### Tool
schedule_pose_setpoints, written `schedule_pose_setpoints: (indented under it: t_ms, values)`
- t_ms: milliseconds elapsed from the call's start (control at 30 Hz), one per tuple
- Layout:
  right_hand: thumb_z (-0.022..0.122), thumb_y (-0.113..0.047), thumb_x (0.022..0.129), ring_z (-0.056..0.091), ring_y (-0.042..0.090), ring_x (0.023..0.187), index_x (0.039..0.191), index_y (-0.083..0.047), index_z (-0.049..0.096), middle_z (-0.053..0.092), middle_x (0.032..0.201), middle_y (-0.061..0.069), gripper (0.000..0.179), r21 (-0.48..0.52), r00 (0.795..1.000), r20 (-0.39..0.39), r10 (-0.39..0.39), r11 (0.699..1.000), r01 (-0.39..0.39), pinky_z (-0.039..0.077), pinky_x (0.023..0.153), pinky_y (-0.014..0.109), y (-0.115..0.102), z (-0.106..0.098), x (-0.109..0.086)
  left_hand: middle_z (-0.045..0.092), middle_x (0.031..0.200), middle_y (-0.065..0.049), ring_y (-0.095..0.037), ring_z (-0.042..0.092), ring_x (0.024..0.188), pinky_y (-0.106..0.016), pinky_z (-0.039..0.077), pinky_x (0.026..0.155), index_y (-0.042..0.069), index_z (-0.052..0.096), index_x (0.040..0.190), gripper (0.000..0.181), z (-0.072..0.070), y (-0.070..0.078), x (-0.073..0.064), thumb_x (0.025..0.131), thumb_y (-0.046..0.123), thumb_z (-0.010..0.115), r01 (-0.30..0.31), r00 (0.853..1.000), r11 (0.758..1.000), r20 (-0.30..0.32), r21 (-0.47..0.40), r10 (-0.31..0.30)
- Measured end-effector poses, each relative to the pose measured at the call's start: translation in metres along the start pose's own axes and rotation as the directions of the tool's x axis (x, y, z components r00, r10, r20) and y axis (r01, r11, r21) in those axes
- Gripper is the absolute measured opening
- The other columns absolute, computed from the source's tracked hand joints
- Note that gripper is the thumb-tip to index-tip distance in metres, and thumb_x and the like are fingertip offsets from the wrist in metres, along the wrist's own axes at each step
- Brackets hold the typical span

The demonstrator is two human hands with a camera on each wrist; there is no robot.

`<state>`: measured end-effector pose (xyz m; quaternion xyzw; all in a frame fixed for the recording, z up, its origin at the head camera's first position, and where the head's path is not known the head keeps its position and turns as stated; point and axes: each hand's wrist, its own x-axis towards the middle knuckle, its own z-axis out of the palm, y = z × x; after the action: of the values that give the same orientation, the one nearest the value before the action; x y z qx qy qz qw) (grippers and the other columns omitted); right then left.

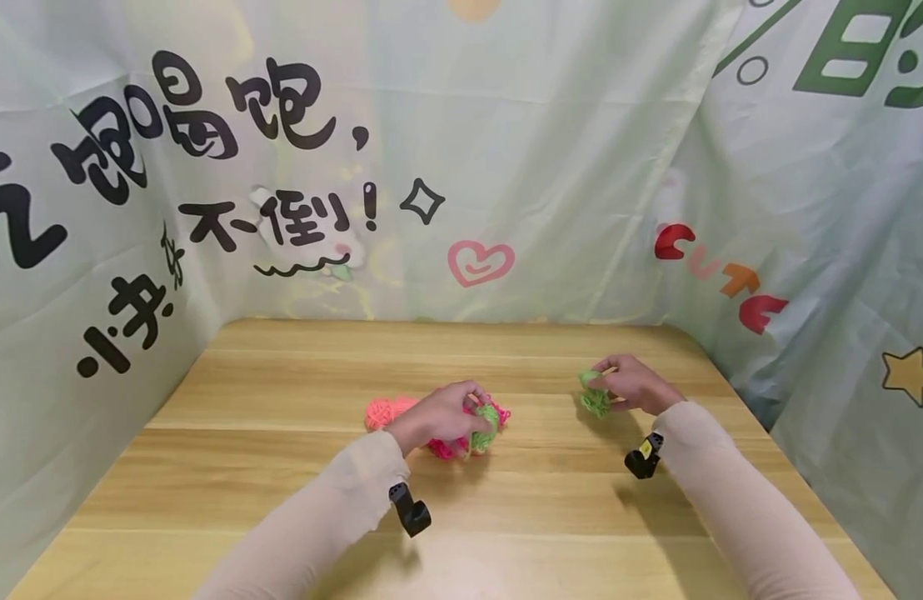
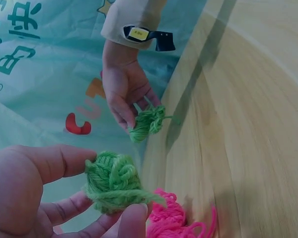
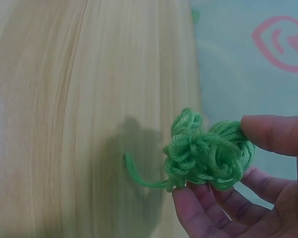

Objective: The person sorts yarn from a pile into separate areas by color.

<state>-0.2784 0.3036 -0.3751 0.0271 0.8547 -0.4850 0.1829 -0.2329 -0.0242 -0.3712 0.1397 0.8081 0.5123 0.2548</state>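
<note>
Between thumb and fingers my left hand [image 1: 448,414] pinches a small ball of green yarn [image 2: 113,181], wound fairly tight with a short loose end. Behind and below it on the table lie pink yarn [image 2: 170,218] and a coral yarn ball [image 1: 381,412], partly hidden by the hand in the head view. Off to the right, my right hand [image 1: 632,383] holds a looser, tangled clump of green yarn [image 3: 208,153] by its fingertips, raised above the tabletop. One strand [image 3: 141,179] dangles from that clump. The two green pieces are well apart.
A wooden table [image 1: 281,492] spans the space under both arms. Printed curtains [image 1: 551,167] enclose its back and sides. Each sleeve carries a black wrist camera, the left one [image 1: 411,510] and the right one [image 1: 645,456].
</note>
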Motion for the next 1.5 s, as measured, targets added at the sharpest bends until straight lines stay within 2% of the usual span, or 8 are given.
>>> schedule_pose_setpoints:
  t_ms: [233,467,667,800,1000,1167,1300,1500]
  values:
    - [0.058,-0.017,0.097,0.061,0.025,0.090,0.129,0.007,0.039,0.053,0.108,0.018,0.044,-0.029,1.000,-0.016,0.009,1.000,-0.009,0.053,0.084,0.046,0.004,-0.003,-0.001,0.055,0.104,-0.006,-0.022,0.060,0.056,-0.034,0.055,0.052,0.012,0.054,0.111,0.031,0.007,0.006,0.011,0.086,0.014,0.073,-0.035,0.998,0.999,-0.054,0.009,0.036]
    - [0.058,-0.019,0.097,0.061,0.026,0.092,0.130,0.008,0.039,0.052,0.110,0.019,0.047,-0.050,0.999,-0.031,0.015,0.999,-0.016,0.051,0.085,0.048,0.011,-0.004,0.000,0.057,0.102,-0.002,-0.017,0.058,0.068,-0.028,0.048,0.055,0.015,0.055,0.109,0.031,0.017,0.009,0.022,0.085,0.020,0.075,-0.041,0.992,0.996,-0.112,0.078,0.050]
    - [0.059,-0.018,0.097,0.060,0.026,0.093,0.130,0.009,0.039,0.052,0.111,0.019,0.047,-0.038,0.999,-0.035,0.031,0.999,-0.032,0.051,0.085,0.047,0.017,-0.005,0.002,0.057,0.101,-0.006,-0.021,0.062,0.069,-0.037,0.056,0.058,0.010,0.054,0.110,0.031,0.024,0.014,0.031,0.086,0.014,0.073,-0.051,0.996,0.999,-0.080,-0.007,0.050]
    - [0.059,-0.018,0.097,0.060,0.021,0.083,0.128,0.009,0.039,0.054,0.106,0.017,0.045,-0.044,0.999,-0.040,0.036,0.998,-0.037,0.053,0.078,0.043,0.021,-0.004,0.004,0.057,0.100,-0.006,-0.021,0.063,0.070,-0.040,0.057,0.059,0.010,0.053,0.112,0.032,0.029,0.016,0.038,0.087,0.013,0.073,-0.059,0.996,0.998,-0.067,-0.024,0.057]
    - [0.059,-0.018,0.097,0.053,0.017,0.069,0.127,0.009,0.041,0.053,0.100,0.014,0.044,-0.058,0.998,-0.061,0.033,0.998,-0.037,0.050,0.066,0.036,0.022,-0.004,0.006,0.057,0.101,-0.005,-0.024,0.063,0.067,-0.045,0.057,0.065,0.012,0.053,0.112,0.030,0.033,0.020,0.047,0.089,0.016,0.071,-0.056,0.994,0.997,-0.095,-0.049,0.052]
    - [0.058,-0.017,0.097,0.057,0.019,0.074,0.130,0.010,0.040,0.051,0.107,0.019,0.046,-0.078,0.996,-0.076,0.045,0.996,-0.051,0.052,0.069,0.037,0.022,-0.003,0.007,0.054,0.103,-0.006,-0.021,0.062,0.067,-0.045,0.057,0.066,0.012,0.052,0.114,0.032,0.038,0.021,0.052,0.089,0.016,0.071,-0.045,0.993,0.994,-0.114,-0.103,0.033]
    - [0.057,-0.016,0.096,0.061,0.020,0.083,0.131,0.010,0.040,0.047,0.117,0.025,0.047,-0.103,0.994,-0.098,0.048,0.993,-0.058,0.054,0.074,0.039,0.023,-0.002,0.007,0.054,0.102,-0.007,-0.023,0.063,0.071,-0.044,0.058,0.066,0.012,0.052,0.115,0.032,0.042,0.018,0.059,0.090,0.016,0.071,-0.057,0.992,0.989,-0.118,-0.133,0.041]
    - [0.058,-0.016,0.096,0.058,0.018,0.077,0.131,0.009,0.041,0.047,0.120,0.026,0.047,-0.111,0.992,-0.113,0.051,0.992,-0.064,0.053,0.073,0.040,0.023,-0.002,0.009,0.056,0.101,-0.007,-0.023,0.064,0.072,-0.045,0.058,0.067,0.012,0.051,0.114,0.031,0.046,0.018,0.070,0.090,0.015,0.070,-0.060,0.991,0.980,-0.126,-0.190,0.036]
